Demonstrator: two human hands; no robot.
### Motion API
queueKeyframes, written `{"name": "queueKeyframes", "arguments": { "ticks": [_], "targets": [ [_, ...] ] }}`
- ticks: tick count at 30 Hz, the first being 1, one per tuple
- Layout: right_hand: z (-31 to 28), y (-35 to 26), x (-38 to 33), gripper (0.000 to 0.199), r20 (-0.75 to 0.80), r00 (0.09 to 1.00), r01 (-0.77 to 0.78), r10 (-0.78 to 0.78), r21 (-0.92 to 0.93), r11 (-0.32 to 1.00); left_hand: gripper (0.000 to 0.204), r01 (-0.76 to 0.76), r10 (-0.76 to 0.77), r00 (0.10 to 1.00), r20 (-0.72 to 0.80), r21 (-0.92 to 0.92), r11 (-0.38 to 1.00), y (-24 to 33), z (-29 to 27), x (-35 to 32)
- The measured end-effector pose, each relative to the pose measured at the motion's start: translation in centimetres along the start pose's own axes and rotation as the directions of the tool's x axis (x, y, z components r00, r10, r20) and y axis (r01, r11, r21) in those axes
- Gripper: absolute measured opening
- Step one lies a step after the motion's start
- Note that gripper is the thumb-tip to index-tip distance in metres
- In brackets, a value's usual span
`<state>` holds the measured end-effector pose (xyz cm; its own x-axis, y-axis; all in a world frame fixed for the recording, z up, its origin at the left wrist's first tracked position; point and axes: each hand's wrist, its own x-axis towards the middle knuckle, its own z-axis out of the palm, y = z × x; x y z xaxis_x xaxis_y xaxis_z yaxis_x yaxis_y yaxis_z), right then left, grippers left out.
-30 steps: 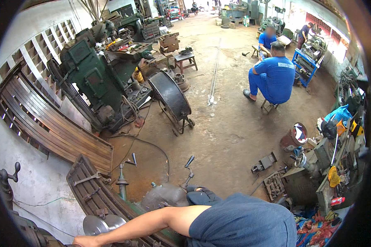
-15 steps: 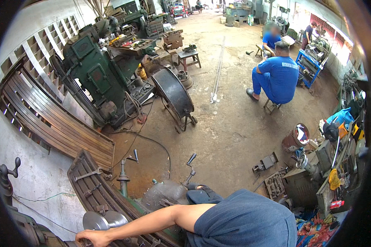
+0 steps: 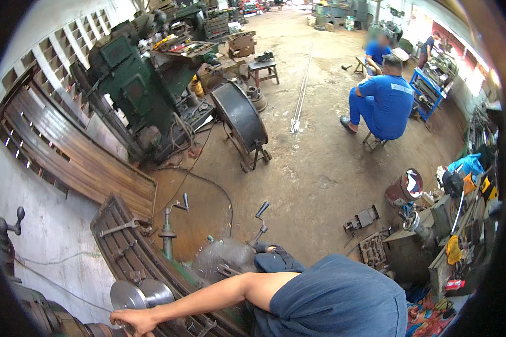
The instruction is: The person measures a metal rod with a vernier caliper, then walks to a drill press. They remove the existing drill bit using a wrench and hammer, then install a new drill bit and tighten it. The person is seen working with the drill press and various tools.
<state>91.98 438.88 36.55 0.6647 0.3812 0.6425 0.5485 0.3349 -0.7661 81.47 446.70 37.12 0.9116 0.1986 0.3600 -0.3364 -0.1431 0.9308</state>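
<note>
My right arm reaches across from the lower right to the lower left. At its end, my right hand (image 3: 134, 321) is closed, its fingers bent over something at the lower rim, mostly hidden by the hand. Just beside the hand is a dark machine head (image 3: 39, 312) with a short shaft pointing toward it. Behind my hand and wrist, a shiny round metal workpiece (image 3: 143, 293) with a wide disc end sits over the slotted machine table (image 3: 168, 292). A large open-end wrench (image 3: 118, 227) lies on that table. My left hand is out of view.
Crank handles (image 3: 260, 216) stand up beyond my arm. A black drum on a wheeled stand (image 3: 240, 115) and a green machine (image 3: 123, 78) are farther off. A person in blue (image 3: 385, 104) sits ahead right, near others. Tools and scrap crowd a bench (image 3: 410, 241) at right.
The view has shifted slightly. My right hand remains closed at the lower left, a little farther right and higher in the picture. The workpiece shows slightly more of its side.
</note>
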Motion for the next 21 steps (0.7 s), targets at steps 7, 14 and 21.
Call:
{"name": "queueKeyframes", "arguments": {
  "ticks": [7,14,21],
  "targets": [
    [-2.1,-1.0,-1.2,0.081,0.174,0.983,-0.037,0.054,-0.101,0.994,0.065,0.026,0.088,0.973,-0.214,0.481,0.876,-0.7,0.9,-1.4],
    [-3.6,-4.5,-0.5,0.084,0.199,0.93,-0.297,0.309,-0.089,0.951,0.063,0.184,-0.036,0.929,-0.368,0.377,0.908,0.8,3.6,-0.3],
    [-6.0,-5.6,-0.5,0.09,0.278,0.916,-0.315,0.289,0.054,0.947,0.056,0.263,-0.109,0.887,-0.448,0.298,0.918,1.9,3.6,-2.0]
  ]
}}
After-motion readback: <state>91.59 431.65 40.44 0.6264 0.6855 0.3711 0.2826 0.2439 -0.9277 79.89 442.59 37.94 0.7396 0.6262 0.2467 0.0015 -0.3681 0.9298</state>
